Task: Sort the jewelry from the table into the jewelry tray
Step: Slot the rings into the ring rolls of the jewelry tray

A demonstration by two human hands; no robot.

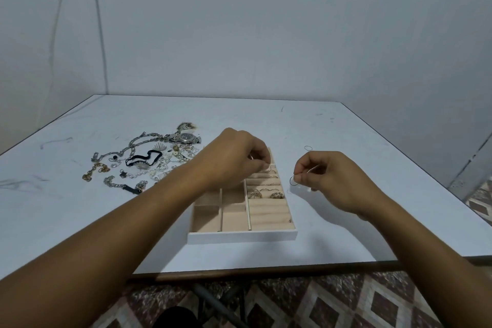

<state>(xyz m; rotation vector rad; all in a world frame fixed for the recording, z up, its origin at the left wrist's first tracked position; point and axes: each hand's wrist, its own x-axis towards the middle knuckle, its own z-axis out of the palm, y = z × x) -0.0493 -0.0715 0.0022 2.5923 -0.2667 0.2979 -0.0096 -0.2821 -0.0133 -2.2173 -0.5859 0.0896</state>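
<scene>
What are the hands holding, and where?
Right hand pinches a thin wire hoop by its upper rim. Left hand curls over the jewelry tray; its hold cannot be told.

White table [332,141]; beige-lined white tray [242,237]; brown diamond-patterned floor [346,303].

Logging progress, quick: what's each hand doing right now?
Left hand: apparently pinching a thin ring over the jewelry tray.
Right hand: pinching a wire hoop.
</scene>
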